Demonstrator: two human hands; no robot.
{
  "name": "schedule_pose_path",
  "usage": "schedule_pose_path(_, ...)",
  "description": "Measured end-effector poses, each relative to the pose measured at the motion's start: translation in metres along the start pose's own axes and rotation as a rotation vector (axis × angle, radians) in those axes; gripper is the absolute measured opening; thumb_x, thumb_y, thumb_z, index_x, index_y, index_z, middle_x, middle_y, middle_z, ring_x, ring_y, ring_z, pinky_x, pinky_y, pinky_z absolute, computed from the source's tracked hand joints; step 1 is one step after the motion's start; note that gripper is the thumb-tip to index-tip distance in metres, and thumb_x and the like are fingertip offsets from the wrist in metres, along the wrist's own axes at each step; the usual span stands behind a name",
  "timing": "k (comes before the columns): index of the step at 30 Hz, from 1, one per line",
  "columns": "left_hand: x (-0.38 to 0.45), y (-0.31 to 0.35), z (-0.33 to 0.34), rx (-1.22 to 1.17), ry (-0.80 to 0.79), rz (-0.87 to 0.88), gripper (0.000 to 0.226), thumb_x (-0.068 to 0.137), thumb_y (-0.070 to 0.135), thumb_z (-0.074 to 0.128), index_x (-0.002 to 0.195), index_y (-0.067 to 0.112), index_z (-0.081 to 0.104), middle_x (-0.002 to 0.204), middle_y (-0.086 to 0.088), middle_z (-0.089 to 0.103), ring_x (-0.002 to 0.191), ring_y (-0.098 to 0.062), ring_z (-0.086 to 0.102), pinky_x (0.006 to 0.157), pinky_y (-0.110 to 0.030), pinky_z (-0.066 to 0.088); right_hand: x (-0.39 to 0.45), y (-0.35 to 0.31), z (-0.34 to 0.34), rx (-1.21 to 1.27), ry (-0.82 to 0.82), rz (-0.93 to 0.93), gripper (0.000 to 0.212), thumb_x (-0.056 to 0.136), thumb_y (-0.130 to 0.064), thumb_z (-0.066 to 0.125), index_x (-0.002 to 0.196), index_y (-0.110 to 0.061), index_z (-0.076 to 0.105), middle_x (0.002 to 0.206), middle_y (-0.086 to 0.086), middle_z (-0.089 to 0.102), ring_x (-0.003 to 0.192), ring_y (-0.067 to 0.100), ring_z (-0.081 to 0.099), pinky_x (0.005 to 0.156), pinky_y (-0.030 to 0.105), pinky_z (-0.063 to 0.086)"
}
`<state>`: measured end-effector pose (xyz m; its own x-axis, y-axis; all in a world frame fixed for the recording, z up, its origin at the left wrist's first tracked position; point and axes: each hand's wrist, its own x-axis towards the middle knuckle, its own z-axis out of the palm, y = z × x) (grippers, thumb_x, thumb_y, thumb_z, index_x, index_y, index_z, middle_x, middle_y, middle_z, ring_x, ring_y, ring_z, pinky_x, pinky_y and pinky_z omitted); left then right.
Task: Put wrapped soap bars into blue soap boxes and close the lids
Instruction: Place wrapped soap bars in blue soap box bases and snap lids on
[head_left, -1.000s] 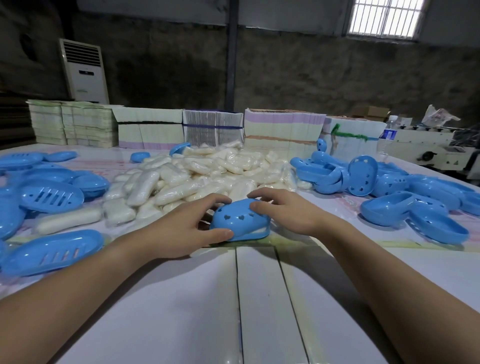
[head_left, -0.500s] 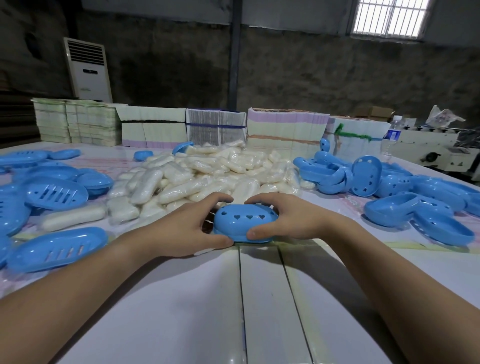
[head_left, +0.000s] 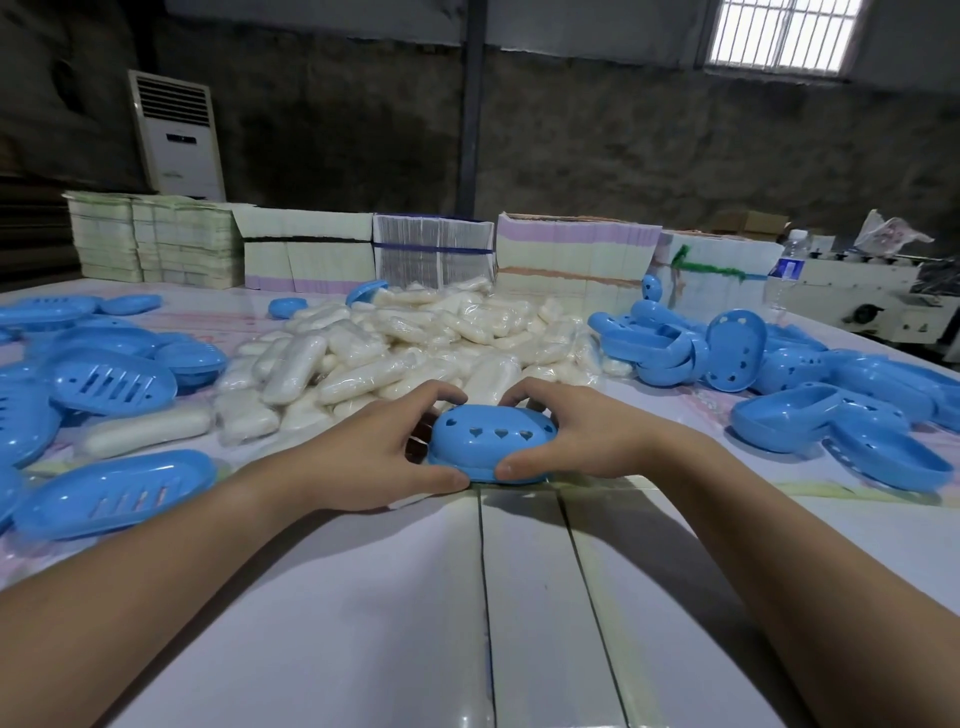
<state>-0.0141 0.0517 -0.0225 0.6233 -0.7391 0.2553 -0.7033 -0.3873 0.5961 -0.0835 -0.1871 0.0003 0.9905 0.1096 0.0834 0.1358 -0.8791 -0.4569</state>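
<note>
Both hands clasp one oval blue plastic soap box (head_left: 493, 441) between them on the white table (head_left: 519, 597): the left hand (head_left: 363, 457) curls around its left end, the right hand (head_left: 576, 436) around its right end, thumbs meeting at the near rim. The lid with heart-shaped holes appears seated, so the closing step looks nearly finished. Next, probably a final squeeze, then setting it aside and reaching just beyond the grip to the heap of white wrapped soap bars (head_left: 415, 343).

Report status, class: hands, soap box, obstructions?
Left hand and right hand both grip the blue soap box. Lid down, on table. Nothing in the way.
</note>
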Motion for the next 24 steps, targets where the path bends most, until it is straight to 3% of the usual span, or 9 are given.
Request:
schedule_pose_path(7, 0.000, 0.001, 0.000, 0.004, 0.002, 0.011, 0.060, 0.080, 0.036, 0.081, 0.129, 0.043, 0.046, 0.113, 0.017, 0.065, 0.103, 0.002, 0.062, 0.094, -0.031, 0.054, -0.001, 0.004, -0.008, -0.030, -0.011, -0.041, 0.065, 0.066, -0.064, 0.076, 0.124, -0.046, 0.052, 0.107, -0.026, 0.053, 0.087, -0.018, 0.050, 0.069, 0.014, 0.037)
schedule_pose_path(14, -0.001, 0.003, 0.001, 0.015, 0.013, 0.007, 0.062, 0.081, 0.032, 0.082, 0.131, 0.038, 0.046, 0.114, 0.016, 0.065, 0.103, -0.003, 0.063, 0.095, -0.033, 0.053, 0.002, 0.005, -0.003, -0.068, -0.012, -0.025, 0.068, 0.064, -0.070, 0.071, 0.125, -0.043, 0.053, 0.103, -0.023, 0.052, 0.089, 0.001, 0.053, 0.070, 0.018, 0.039)
schedule_pose_path(24, -0.002, 0.002, 0.001, 0.063, 0.036, 0.022, 0.063, 0.081, 0.032, 0.081, 0.133, 0.036, 0.046, 0.113, 0.020, 0.064, 0.104, 0.003, 0.060, 0.089, -0.020, 0.050, 0.003, 0.001, 0.001, -0.070, 0.017, -0.050, 0.075, 0.060, -0.068, 0.075, 0.126, -0.043, 0.051, 0.112, -0.017, 0.056, 0.095, 0.002, 0.055, 0.077, 0.021, 0.047)
